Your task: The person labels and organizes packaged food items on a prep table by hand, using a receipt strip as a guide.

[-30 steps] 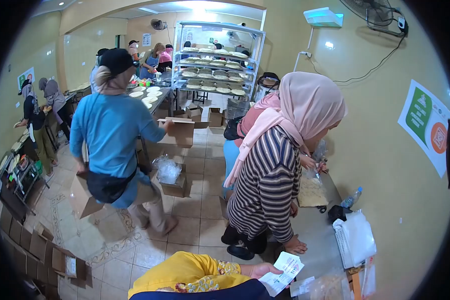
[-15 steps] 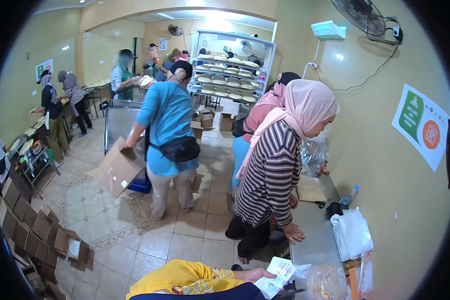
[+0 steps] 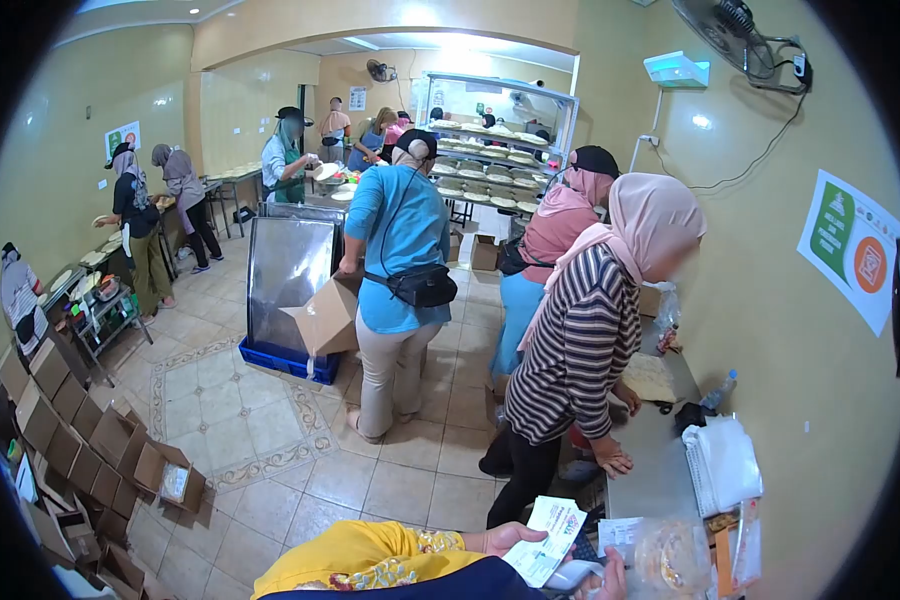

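My left hand (image 3: 500, 538), at the end of a yellow sleeve, grips a small stack of printed white paper slips (image 3: 548, 540). Low at the frame's edge, my right hand (image 3: 610, 578) has bent fingers beside a pale whitish thing (image 3: 570, 574), just below the slips; what it holds is not clear. Beyond my hands is a grey table (image 3: 650, 490), with more printed paper (image 3: 618, 535) and a clear plastic bag of round, light-brown food (image 3: 670, 560) on its near end.
A person in a striped top (image 3: 580, 350) leans a hand on the table at my right. Another in blue (image 3: 405, 240) carries a cardboard box (image 3: 325, 318) near metal trays (image 3: 290, 275) in a blue crate. Open boxes (image 3: 170, 475) line the left floor. A rack (image 3: 500, 150) with flatbreads stands behind.
My right hand has come into view beside the paper slips. The view has shifted left. The person in blue has moved the cardboard box closer to their legs.
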### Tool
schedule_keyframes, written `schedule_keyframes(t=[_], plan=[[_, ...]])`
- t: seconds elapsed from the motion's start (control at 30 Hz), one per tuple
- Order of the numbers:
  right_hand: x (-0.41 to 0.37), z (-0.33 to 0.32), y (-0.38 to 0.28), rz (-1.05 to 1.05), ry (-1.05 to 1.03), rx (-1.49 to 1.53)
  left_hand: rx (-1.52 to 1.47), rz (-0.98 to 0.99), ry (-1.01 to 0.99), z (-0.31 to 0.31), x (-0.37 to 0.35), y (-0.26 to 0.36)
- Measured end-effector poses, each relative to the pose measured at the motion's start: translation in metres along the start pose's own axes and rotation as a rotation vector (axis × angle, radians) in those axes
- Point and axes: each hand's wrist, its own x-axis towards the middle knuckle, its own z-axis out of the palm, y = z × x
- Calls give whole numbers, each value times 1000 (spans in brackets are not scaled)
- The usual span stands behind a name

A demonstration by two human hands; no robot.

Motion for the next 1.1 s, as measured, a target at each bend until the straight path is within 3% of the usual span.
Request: schedule_keyframes(t=[0.07, 0.17, 0.2, 0.3, 0.33, 0.43, 0.47, 0.6, 0.73, 0.83, 0.97, 1.1], plan=[[-54, 40, -21, -11, 45, -274, -8, 19, -30, 3, -6, -3], [-48, 23, 0, -743, -128, -1163, 35, 47, -50, 18, -17, -7], [-41, 27, 4, -426, 36, -758, 43, 42, -62, 19, -18, -9], [-30, 23, 13, -464, 79, -682, 42, -4, -85, 23, -22, -14], [-22, 18, 19, -615, 12, -585, 53, -23, -78, 23, -22, -14], [0, 8, 25, -577, 90, -253, 79, -81, -73, 29, -22, -15], [5, 4, 24, -682, 102, -206, 85, -97, -74, 30, -18, -16], [-27, 43, -14, -558, 167, 137, 87, -170, -55, 43, -16, -24], [-14, 44, -42, -463, 59, 404, 101, -207, -78, 24, 9, -7], [-15, 57, -63, -413, -156, 629, 105, -213, -103, 20, 23, -1], [-5, 63, -69, -679, 24, 471, 86, -207, -150, 27, 35, 1], [13, 46, -50, -973, 321, 43, 65, -206, -145, 36, 35, 3]])
